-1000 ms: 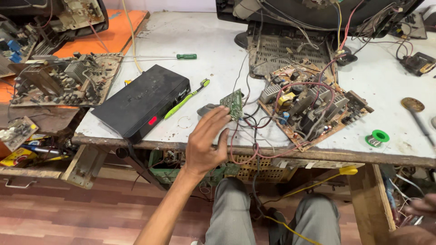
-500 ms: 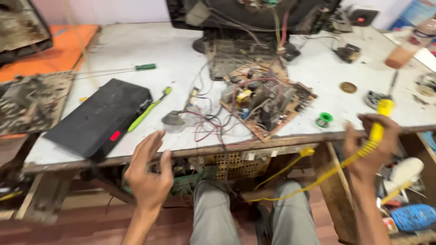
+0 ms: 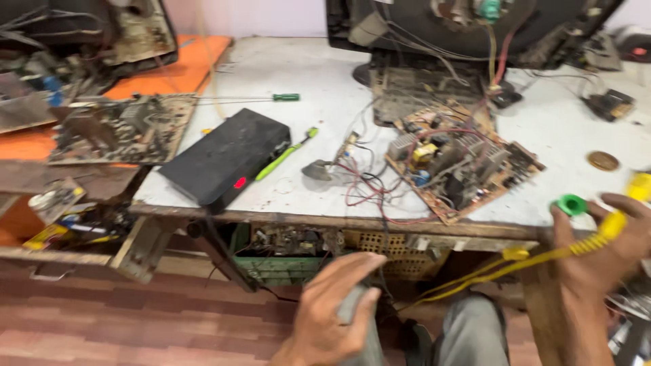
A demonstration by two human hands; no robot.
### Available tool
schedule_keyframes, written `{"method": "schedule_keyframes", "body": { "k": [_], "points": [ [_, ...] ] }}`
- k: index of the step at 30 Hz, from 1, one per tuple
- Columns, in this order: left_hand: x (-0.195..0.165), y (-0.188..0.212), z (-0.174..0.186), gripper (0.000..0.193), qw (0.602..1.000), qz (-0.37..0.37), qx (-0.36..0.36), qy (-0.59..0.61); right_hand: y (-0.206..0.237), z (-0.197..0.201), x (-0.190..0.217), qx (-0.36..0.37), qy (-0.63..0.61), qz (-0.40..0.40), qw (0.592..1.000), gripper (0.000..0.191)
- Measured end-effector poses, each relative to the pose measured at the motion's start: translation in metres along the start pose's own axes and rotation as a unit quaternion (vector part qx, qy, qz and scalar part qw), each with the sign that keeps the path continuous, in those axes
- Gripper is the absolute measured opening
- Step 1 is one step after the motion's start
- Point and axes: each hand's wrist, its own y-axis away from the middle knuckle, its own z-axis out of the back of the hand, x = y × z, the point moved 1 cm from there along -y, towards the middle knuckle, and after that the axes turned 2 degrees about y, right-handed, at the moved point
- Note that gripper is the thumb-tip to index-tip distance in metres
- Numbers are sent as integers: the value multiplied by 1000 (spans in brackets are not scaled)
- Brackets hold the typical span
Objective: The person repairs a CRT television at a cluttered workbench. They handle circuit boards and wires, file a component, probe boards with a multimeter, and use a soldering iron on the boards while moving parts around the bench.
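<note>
**Two hands at the front edge of a crowded repair bench**

Two hands of mine show low in the view, below the worn white-topped wooden workbench [image 3: 319, 88]. At the back of it stands the largest thing, a dark picture tube set with its back open [image 3: 434, 20], wires hanging out of it. Left of the bench lies an orange board [image 3: 169, 68] carrying a bare grey chassis board crowded with parts [image 3: 115, 129]. On the bench top, near the front left, rests a flat black rectangular box with a small red mark on its front edge [image 3: 224, 156]; it is shut, so I cannot tell what is in it. To the right sits a brown circuit board packed with coils, heat sinks and a yellow part [image 3: 461, 163], red and white wires [image 3: 366, 186] trailing off it towards the front edge. Under the bench top, an open shelf [image 3: 291, 254] holds a green crate and loose scrap parts, too blurred to tell apart.

My right hand [image 3: 597, 264] is closed around a yellow-handled tool with a yellow coiled cord [image 3: 610, 227], held just off the bench's right front corner; the cord runs down and left below the bench edge. A small green spool [image 3: 571, 204] lies on the bench just beside that hand's fingers. My left hand [image 3: 332, 312] hangs above my grey-trousered knee [image 3: 475, 332], fingers loosely curled and narrow, holding nothing that I can make out.

Smaller things: a lime-green pen-shaped tool [image 3: 285, 152] beside the black box, and a green-handled screwdriver [image 3: 285, 97] farther back.
</note>
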Motion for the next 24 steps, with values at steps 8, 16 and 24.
{"method": "schedule_keyframes", "body": {
  "k": [8,16,24],
  "points": [
    [-1,-13,-42,65,876,239,113,404,51,-15,156,138,-319,71,935,57],
    [19,12,-27,58,833,219,-51,505,72,-54,198,116,-324,88,935,51],
    [42,26,-13,52,813,241,-121,516,100,-72,205,101,-318,115,936,42]
  ]
}}
